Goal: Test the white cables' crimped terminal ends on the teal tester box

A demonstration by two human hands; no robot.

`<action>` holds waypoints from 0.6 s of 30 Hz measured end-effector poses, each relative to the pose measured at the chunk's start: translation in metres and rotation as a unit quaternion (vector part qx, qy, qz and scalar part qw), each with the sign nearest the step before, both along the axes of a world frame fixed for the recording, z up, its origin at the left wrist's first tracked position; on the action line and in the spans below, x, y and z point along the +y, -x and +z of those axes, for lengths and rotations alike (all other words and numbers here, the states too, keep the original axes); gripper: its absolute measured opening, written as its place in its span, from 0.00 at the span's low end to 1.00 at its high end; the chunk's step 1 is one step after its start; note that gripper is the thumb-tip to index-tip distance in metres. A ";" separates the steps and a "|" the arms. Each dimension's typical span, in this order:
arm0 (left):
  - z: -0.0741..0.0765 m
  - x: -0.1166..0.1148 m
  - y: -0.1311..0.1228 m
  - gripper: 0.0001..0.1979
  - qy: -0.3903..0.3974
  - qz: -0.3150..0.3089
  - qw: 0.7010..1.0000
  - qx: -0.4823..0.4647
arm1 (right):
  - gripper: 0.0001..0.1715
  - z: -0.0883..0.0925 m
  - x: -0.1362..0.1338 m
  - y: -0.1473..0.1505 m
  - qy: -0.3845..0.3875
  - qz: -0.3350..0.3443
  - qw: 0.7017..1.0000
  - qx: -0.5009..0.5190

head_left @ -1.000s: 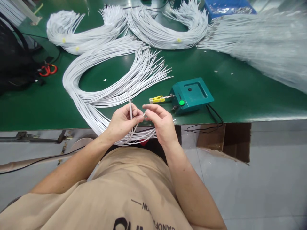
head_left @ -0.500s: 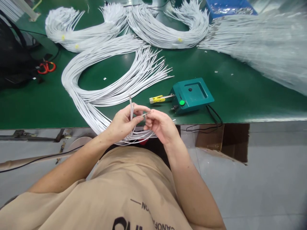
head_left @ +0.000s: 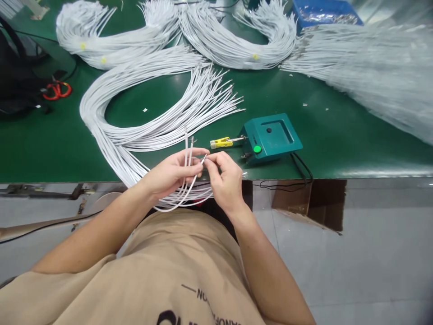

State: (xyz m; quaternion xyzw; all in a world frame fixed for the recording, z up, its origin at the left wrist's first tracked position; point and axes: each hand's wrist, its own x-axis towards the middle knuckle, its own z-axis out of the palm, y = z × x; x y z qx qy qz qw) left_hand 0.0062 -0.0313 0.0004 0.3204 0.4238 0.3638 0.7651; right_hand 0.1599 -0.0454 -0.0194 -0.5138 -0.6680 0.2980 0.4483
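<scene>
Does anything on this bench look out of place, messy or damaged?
Nothing looks damaged. The loose white wire bundle spills over the front edge of the table, where the left hand and right hand pinch a few wire ends. White scraps dot the top, and the black cable of the teal box droops off.

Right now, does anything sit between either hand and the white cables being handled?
Nothing visible does. The left hand grips a few white cables, ends pointing up, and the right hand pinches the tip of one. The teal box lies apart on the green table.
</scene>
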 end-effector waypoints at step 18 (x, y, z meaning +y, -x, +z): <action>-0.028 0.038 -0.018 0.22 -0.139 0.089 0.978 0.127 | 0.06 0.033 0.085 -0.062 -0.087 0.139 0.891 -0.423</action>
